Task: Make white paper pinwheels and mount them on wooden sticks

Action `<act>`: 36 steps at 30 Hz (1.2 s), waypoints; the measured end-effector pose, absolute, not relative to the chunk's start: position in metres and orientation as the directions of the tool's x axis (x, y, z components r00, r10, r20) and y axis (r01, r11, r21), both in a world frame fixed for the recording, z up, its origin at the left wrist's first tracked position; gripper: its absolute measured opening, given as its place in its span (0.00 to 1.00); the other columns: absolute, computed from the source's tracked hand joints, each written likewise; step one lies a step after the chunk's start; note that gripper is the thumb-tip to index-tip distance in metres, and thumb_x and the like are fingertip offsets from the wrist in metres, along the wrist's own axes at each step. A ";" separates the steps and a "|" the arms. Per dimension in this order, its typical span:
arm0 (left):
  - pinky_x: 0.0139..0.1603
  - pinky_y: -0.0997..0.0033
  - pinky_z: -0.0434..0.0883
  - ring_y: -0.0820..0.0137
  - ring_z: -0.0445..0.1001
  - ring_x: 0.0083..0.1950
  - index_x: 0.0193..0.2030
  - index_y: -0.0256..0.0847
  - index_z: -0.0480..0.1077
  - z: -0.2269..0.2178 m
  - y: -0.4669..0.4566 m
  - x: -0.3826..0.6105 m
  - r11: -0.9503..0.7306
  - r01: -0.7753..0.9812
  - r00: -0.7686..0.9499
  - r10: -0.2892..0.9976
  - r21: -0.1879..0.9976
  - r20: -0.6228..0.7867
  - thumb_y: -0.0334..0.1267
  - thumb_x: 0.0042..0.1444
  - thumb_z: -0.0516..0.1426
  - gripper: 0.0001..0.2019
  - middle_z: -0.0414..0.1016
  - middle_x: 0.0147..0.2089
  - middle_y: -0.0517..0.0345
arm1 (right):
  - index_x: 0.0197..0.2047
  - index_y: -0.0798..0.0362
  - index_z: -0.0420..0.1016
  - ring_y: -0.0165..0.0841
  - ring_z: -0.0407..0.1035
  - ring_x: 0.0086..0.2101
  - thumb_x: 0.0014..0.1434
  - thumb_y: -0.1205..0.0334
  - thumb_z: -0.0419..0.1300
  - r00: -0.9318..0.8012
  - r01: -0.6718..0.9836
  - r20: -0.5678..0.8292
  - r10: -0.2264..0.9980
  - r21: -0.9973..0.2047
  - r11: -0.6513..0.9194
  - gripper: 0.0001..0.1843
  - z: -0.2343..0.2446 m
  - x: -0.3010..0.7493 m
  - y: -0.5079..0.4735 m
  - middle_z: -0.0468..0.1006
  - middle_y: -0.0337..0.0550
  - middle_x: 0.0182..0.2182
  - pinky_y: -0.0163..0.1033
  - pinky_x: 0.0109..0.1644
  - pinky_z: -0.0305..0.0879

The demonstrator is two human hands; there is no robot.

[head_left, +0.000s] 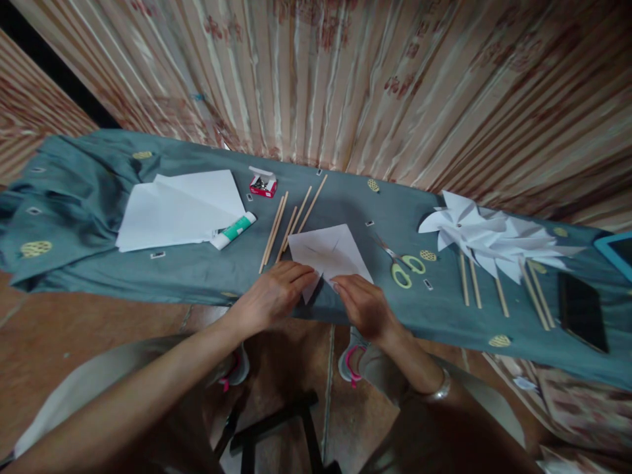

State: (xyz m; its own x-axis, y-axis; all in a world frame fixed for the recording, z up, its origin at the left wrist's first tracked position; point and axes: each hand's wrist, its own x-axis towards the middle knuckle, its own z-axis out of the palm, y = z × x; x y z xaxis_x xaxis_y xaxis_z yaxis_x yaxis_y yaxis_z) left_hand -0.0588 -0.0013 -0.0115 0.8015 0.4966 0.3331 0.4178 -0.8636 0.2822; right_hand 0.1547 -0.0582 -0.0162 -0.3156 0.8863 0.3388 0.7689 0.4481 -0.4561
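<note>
A white square paper point(328, 247) with slits cut in it lies in front of me at the table's near edge. My left hand point(279, 289) has its fingers closed on the paper's left near part, beside a slit. Across that slit, my right hand point(365, 303) pinches the near right part of the same sheet. Green-handled scissors point(407, 268) rest to the right of the paper. Several thin wooden sticks point(291, 224) lie behind and to the left of it.
White paper sheets point(182, 207) and a glue stick point(236, 230) lie at left. A small red box point(263, 183) stands open at the back. Several paper pinwheels point(494, 230) on sticks, a dark phone point(582, 311) and a blue-edged device point(615, 253) occupy the right. Curtains point(316, 85) hang behind.
</note>
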 end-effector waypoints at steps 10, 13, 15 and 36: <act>0.48 0.57 0.73 0.61 0.71 0.50 0.56 0.32 0.64 -0.009 -0.032 -0.057 -0.846 0.353 0.813 0.488 0.399 0.316 0.26 0.60 0.49 0.17 0.74 0.49 0.44 | 0.34 0.51 0.75 0.31 0.74 0.29 0.60 0.61 0.57 -0.087 0.606 -0.004 0.996 -0.794 0.050 0.07 -0.012 0.155 -0.068 0.80 0.38 0.27 0.34 0.34 0.67; 0.48 0.58 0.73 0.62 0.71 0.50 0.56 0.31 0.63 -0.011 -0.033 -0.057 -0.839 0.363 0.807 0.500 0.405 0.314 0.25 0.60 0.49 0.18 0.74 0.49 0.44 | 0.38 0.51 0.73 0.32 0.74 0.28 0.56 0.60 0.61 0.040 0.555 -0.032 0.999 -0.830 -0.049 0.06 -0.017 0.151 -0.065 0.80 0.38 0.27 0.34 0.34 0.68; 0.48 0.58 0.74 0.62 0.71 0.50 0.57 0.32 0.63 -0.010 -0.034 -0.056 -0.839 0.364 0.805 0.502 0.405 0.316 0.25 0.60 0.48 0.18 0.74 0.49 0.45 | 0.37 0.51 0.71 0.33 0.76 0.29 0.54 0.60 0.62 0.079 0.570 -0.027 0.996 -0.819 -0.067 0.07 -0.018 0.148 -0.063 0.80 0.38 0.28 0.35 0.35 0.68; 0.54 0.55 0.70 0.60 0.67 0.55 0.60 0.32 0.59 -0.013 -0.038 -0.055 -0.821 0.375 0.828 0.506 0.431 0.242 0.25 0.62 0.47 0.19 0.68 0.57 0.41 | 0.32 0.51 0.68 0.33 0.75 0.28 0.54 0.64 0.63 -0.027 0.734 0.086 0.996 -0.675 0.078 0.06 -0.012 0.140 -0.049 0.78 0.38 0.25 0.34 0.34 0.68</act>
State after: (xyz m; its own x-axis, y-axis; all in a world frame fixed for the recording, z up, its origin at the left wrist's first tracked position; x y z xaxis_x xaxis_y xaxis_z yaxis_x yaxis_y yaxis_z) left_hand -0.0550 -0.0377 -0.0131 0.8282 0.5057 0.2417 0.3755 -0.8207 0.4307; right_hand 0.1403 -0.0490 -0.0119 -0.0271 0.9959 0.0862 0.7335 0.0784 -0.6751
